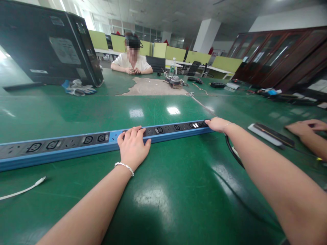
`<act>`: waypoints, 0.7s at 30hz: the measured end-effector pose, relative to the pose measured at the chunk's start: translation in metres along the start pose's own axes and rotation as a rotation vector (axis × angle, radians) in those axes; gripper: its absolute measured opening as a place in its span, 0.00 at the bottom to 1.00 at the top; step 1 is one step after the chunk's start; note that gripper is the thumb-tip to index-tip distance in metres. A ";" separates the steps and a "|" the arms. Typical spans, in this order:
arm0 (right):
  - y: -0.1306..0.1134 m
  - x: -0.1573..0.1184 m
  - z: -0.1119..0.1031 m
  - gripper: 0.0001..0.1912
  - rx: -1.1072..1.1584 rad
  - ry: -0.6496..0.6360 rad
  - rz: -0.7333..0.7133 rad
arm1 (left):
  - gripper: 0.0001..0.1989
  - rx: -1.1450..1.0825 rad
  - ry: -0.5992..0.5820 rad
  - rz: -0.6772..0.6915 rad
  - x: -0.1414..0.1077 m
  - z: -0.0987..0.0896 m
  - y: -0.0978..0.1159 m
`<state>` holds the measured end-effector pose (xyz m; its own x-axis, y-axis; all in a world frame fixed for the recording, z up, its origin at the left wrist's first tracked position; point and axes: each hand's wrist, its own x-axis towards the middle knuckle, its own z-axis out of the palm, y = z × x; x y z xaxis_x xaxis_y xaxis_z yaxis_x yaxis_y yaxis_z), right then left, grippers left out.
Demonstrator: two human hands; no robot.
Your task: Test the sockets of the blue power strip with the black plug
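As I looked down through the head camera, a long, straight-sided power strip (pixel 167 136) of smooth blue casing and black sockets lay beneath my left hand (pixel 133 146), reaching to my right hand (pixel 216 124). The green tabletop (pixel 166 190) was glossy and scuffed, and its bare surface spread between my forearms, giving room nearer me than the strip's long edge. Right of my right hand lay a flat white-and-black slab (pixel 270 134), near another person's hand (pixel 305 131); a black cable (pixel 233 152) curved below my wrist. My left hand rested palm down, fingers draped over the casing, thumb apart; my right fingertips met the far end, their grip impossible to tell.
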<state>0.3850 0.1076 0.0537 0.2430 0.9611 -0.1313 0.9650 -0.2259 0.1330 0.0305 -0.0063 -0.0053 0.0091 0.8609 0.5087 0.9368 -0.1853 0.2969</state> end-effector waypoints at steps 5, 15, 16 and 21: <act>-0.001 -0.015 0.007 0.29 0.015 0.032 0.067 | 0.19 0.013 0.004 0.004 0.000 -0.001 0.000; -0.006 -0.020 0.001 0.29 0.021 0.017 0.085 | 0.19 -0.019 0.001 -0.005 0.000 0.000 0.000; -0.006 -0.017 -0.001 0.29 0.007 -0.003 0.072 | 0.19 -0.022 0.001 -0.006 0.000 0.000 0.000; -0.004 -0.008 -0.004 0.29 -0.044 -0.077 0.035 | 0.19 -0.026 -0.001 -0.003 0.000 0.000 0.000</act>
<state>0.3789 0.1013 0.0581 0.2855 0.9371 -0.2010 0.9509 -0.2507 0.1817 0.0306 -0.0065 -0.0049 0.0063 0.8621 0.5068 0.9273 -0.1947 0.3197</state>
